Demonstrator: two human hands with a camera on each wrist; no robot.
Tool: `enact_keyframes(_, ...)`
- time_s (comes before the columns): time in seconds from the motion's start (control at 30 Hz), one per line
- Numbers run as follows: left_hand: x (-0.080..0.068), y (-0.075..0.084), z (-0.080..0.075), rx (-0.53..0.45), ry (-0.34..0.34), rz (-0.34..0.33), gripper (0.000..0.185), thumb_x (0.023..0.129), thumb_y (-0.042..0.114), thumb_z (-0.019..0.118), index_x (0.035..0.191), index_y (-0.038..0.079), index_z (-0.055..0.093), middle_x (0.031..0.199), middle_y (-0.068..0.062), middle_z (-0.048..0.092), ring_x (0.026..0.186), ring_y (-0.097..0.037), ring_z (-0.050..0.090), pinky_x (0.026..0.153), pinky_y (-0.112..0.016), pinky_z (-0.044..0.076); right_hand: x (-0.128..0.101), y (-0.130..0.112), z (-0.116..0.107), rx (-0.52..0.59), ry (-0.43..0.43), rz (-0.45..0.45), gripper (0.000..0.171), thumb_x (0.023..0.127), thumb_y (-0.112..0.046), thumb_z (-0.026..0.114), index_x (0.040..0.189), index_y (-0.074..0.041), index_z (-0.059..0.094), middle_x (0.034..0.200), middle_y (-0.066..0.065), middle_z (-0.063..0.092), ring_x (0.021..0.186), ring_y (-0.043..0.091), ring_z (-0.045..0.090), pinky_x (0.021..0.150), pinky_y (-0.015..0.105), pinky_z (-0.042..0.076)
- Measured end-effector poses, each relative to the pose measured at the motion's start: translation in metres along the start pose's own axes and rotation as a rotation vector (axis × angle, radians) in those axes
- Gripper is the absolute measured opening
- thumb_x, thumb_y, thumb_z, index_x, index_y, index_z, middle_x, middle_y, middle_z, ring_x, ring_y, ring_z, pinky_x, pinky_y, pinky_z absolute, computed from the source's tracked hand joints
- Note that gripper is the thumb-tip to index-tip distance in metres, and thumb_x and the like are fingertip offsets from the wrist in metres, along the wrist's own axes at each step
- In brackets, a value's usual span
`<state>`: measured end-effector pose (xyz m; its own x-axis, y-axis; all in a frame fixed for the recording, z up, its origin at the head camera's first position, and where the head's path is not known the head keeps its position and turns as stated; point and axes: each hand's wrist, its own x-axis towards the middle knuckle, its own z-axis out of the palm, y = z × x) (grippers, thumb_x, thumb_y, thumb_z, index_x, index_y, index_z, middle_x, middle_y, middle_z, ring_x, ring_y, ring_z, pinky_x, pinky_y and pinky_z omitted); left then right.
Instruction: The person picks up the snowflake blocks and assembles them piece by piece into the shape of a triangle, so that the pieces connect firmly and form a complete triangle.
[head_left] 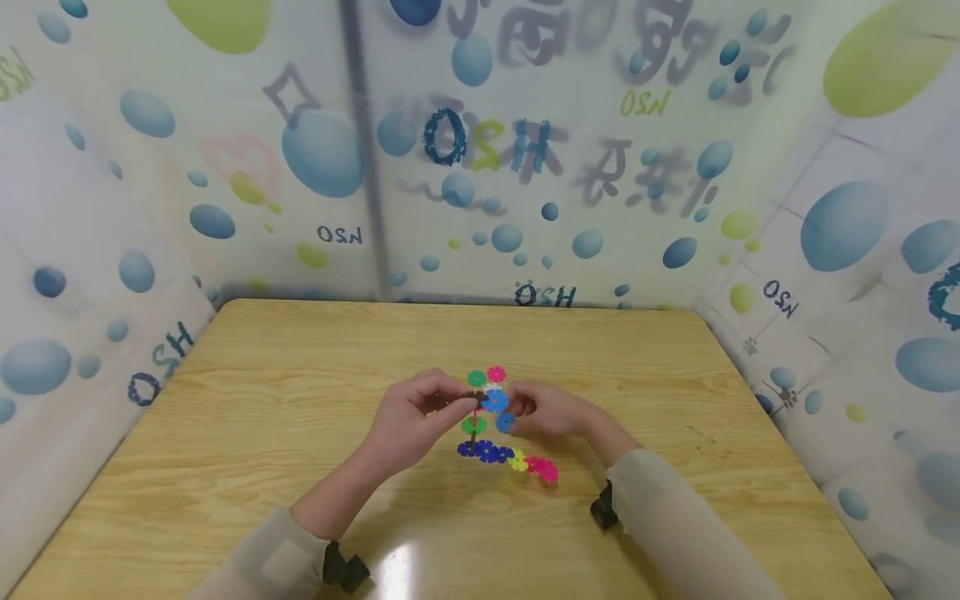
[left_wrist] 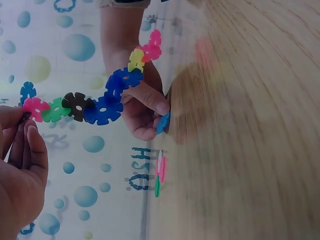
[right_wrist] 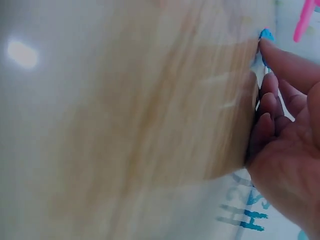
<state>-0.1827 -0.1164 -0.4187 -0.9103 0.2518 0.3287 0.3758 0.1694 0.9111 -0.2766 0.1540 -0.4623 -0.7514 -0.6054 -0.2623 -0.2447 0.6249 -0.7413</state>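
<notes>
So I've got this chain of colourful plastic snowflake-shaped discs [head_left: 491, 425] held up just over the light wooden worktop [head_left: 262, 417], both hands on it. My left hand [head_left: 408, 417] is pinching the top end near the pink and green discs, fingers curled tight. My right hand [head_left: 551, 410] is clamped on a light blue disc [left_wrist: 163, 123] partway down, and the pink tail dangles toward me

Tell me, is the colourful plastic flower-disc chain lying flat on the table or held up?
Held up. Both the left hand and right hand lift the colourful plastic flower-disc chain above the wooden table.
</notes>
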Motion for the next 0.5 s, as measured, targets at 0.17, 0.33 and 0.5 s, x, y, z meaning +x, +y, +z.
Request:
enact_keyframes(0.17, -0.001, 0.000, -0.001, -0.004, -0.003, -0.001, 0.006, 0.101, 0.011, 0.080, 0.106, 0.012, 0.082, 0.104, -0.007, 0.078, 0.087, -0.013, 0.072, 0.077, -0.025, 0.062, -0.008, 0.000, -0.002, 0.031, 0.035, -0.005, 0.017, 0.102, -0.016, 0.078, 0.116, -0.013, 0.069, 0.111, 0.003, 0.070, 0.101, 0.019, 0.062, 0.096, 0.037, 0.054)
enact_keyframes(0.33, -0.001, 0.000, -0.002, -0.007, -0.005, -0.008, 0.006, 0.102, 0.012, 0.080, 0.107, 0.013, 0.082, 0.105, -0.007, 0.079, 0.088, -0.014, 0.072, 0.078, -0.025, 0.062, -0.020, -0.002, -0.005, 0.076, 0.110, -0.014, 0.013, 0.104, -0.020, 0.077, 0.115, -0.015, 0.071, 0.109, 0.002, 0.073, 0.098, 0.018, 0.066, 0.088, 0.036, 0.057)
enact_keyframes(0.5, -0.002, 0.000, -0.003, 0.000, -0.005, -0.019, 0.007, 0.101, 0.013, 0.080, 0.108, 0.013, 0.082, 0.106, -0.006, 0.078, 0.090, -0.015, 0.072, 0.080, -0.025, 0.063, -0.043, -0.011, -0.004, 0.257, 0.262, -0.047, 0.019, 0.105, -0.023, 0.077, 0.121, -0.014, 0.073, 0.112, 0.006, 0.075, 0.102, 0.026, 0.071, 0.091, 0.044, 0.063)
